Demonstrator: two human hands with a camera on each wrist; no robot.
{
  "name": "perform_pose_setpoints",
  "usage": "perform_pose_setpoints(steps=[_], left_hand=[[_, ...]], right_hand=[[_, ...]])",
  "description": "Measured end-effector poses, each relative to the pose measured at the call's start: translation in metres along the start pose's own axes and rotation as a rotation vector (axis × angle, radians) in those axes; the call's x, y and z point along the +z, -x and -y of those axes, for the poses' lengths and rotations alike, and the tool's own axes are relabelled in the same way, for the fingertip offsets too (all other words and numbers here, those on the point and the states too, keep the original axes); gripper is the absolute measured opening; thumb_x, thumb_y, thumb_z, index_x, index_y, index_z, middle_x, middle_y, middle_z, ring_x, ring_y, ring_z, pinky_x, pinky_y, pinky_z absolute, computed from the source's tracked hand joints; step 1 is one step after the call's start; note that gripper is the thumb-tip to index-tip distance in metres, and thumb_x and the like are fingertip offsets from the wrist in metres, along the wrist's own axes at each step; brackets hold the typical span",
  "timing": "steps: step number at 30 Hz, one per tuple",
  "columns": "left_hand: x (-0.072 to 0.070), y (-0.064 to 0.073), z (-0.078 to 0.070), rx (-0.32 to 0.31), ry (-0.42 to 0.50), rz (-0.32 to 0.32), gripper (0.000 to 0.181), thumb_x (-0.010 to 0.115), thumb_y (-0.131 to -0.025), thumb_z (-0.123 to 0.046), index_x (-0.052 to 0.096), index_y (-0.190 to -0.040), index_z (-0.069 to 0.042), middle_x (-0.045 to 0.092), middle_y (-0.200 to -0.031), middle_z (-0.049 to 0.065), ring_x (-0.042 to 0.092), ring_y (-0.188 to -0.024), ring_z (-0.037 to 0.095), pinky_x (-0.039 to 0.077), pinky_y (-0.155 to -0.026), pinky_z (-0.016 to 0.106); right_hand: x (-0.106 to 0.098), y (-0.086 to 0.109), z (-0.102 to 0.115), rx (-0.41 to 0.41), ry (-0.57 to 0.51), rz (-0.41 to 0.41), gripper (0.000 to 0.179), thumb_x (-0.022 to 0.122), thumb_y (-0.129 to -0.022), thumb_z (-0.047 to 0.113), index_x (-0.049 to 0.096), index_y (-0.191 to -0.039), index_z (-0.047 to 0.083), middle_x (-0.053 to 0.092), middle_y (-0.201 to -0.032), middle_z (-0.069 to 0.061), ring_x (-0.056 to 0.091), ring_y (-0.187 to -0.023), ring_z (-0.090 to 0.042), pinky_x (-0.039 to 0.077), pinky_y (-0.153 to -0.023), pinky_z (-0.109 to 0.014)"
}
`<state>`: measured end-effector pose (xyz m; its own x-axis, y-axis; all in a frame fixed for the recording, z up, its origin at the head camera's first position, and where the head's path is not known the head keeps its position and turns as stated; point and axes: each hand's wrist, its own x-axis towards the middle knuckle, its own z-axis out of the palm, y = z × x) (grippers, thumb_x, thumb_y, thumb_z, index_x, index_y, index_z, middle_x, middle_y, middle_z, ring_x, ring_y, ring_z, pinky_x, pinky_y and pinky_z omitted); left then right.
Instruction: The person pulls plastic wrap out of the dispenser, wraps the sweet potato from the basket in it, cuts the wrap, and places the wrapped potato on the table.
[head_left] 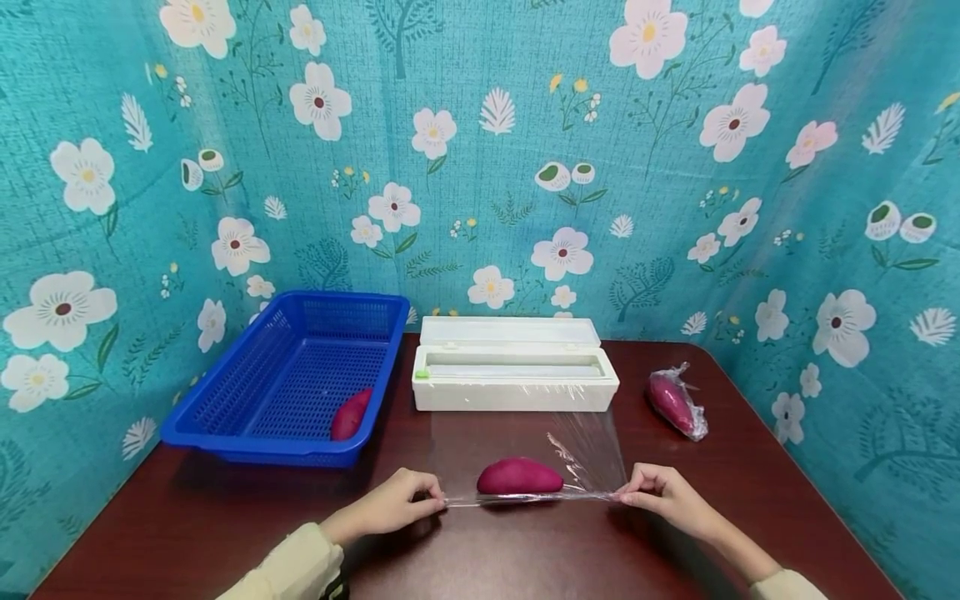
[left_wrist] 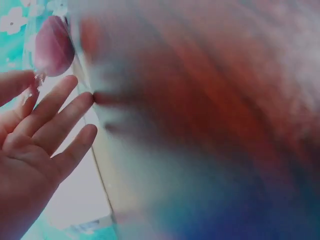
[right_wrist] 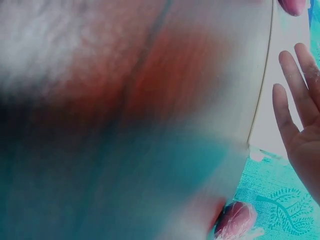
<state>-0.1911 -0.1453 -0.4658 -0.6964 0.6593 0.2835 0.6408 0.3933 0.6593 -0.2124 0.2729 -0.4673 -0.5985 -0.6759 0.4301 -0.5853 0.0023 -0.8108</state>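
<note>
A sheet of cling film (head_left: 457,442) stretches forward from a white dispenser box (head_left: 517,396) with its lid up. My left hand (head_left: 401,502) pinches the film's near left corner between thumb and index finger; the left wrist view shows the other fingers of this hand (left_wrist: 42,132) spread straight. At the near right corner, my right hand (head_left: 667,498) pinches the film's gathered edge. Between the hands sits a purple-red sweet potato (head_left: 519,476), with the film's front edge running just along its near side. Part of the right hand (right_wrist: 302,107) is cut off in the right wrist view.
At the left stands a blue plastic basket (head_left: 247,443) with another sweet potato (head_left: 350,414) inside. A film-wrapped sweet potato (head_left: 671,402) lies at the right on the dark wooden table (head_left: 480,558). A flowered teal curtain (head_left: 480,208) hangs around the back and sides.
</note>
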Motion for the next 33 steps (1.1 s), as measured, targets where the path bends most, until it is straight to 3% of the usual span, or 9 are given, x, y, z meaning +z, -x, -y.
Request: perform_pose_setpoints(steps=[4,7,13,20,24,27,33], left_hand=[[-0.001,-0.002,0.001,-0.147,0.144,-0.058,0.011,0.056,-0.086,-0.004,0.059,-0.076,-0.002,0.066,-0.07,0.004,0.059,-0.063,0.006,0.043,-0.056,0.018],[-0.001,-0.005,0.001,-0.206,0.211,-0.101,0.01,0.054,-0.087,-0.001,0.057,-0.078,0.004,0.067,-0.07,0.007,0.064,-0.065,0.014,0.046,-0.055,0.02],[-0.002,-0.013,0.001,-0.212,0.337,-0.181,0.011,0.049,-0.089,0.002,0.052,-0.085,0.011,0.063,-0.065,0.015,0.064,-0.06,0.023,0.051,-0.056,0.026],[-0.006,-0.014,-0.009,-0.144,0.439,-0.226,0.007,0.043,-0.088,0.012,0.042,-0.095,0.012,0.059,-0.064,0.027,0.06,-0.057,0.04,0.051,-0.053,0.039],[-0.006,-0.015,-0.008,-0.143,0.356,-0.216,0.008,0.046,-0.087,0.011,0.052,-0.092,0.01,0.062,-0.068,0.022,0.062,-0.058,0.033,0.052,-0.054,0.035],[-0.005,-0.015,-0.002,-0.13,0.232,-0.193,0.016,0.049,-0.086,0.009,0.064,-0.087,0.005,0.065,-0.072,0.014,0.064,-0.062,0.023,0.051,-0.057,0.027],[-0.003,-0.015,0.003,-0.056,0.024,-0.167,0.022,0.06,-0.082,-0.003,0.065,-0.102,0.004,0.067,-0.075,0.005,0.061,-0.068,0.006,0.047,-0.059,0.02]], right_hand=[[0.0,-0.003,-0.001,0.021,-0.003,-0.008,0.013,0.052,-0.079,-0.018,0.051,-0.082,-0.005,0.063,-0.077,-0.024,0.064,-0.07,-0.024,0.048,-0.053,-0.031],[0.0,-0.007,-0.003,-0.003,-0.052,-0.001,0.014,0.047,-0.079,-0.022,0.046,-0.083,-0.009,0.06,-0.075,-0.025,0.064,-0.071,-0.027,0.051,-0.058,-0.037],[0.0,-0.016,-0.009,-0.091,-0.01,0.025,0.029,0.04,-0.076,-0.03,0.059,-0.088,-0.011,0.055,-0.077,-0.024,0.06,-0.069,-0.024,0.051,-0.057,-0.033],[0.002,-0.02,-0.009,-0.09,0.064,0.034,0.04,0.039,-0.075,-0.03,0.062,-0.1,-0.009,0.053,-0.074,-0.02,0.052,-0.063,-0.024,0.046,-0.05,-0.034],[0.003,-0.02,-0.008,-0.03,0.127,0.012,0.035,0.041,-0.078,-0.027,0.06,-0.102,-0.01,0.052,-0.073,-0.017,0.05,-0.064,-0.022,0.044,-0.052,-0.032],[0.004,-0.02,-0.008,0.003,0.209,-0.013,0.029,0.048,-0.079,-0.021,0.059,-0.104,-0.01,0.054,-0.079,-0.017,0.05,-0.069,-0.019,0.043,-0.055,-0.029],[0.009,-0.023,-0.006,0.011,0.365,-0.069,0.026,0.065,-0.073,-0.009,0.061,-0.099,-0.011,0.057,-0.083,-0.013,0.048,-0.069,-0.016,0.04,-0.055,-0.024]])
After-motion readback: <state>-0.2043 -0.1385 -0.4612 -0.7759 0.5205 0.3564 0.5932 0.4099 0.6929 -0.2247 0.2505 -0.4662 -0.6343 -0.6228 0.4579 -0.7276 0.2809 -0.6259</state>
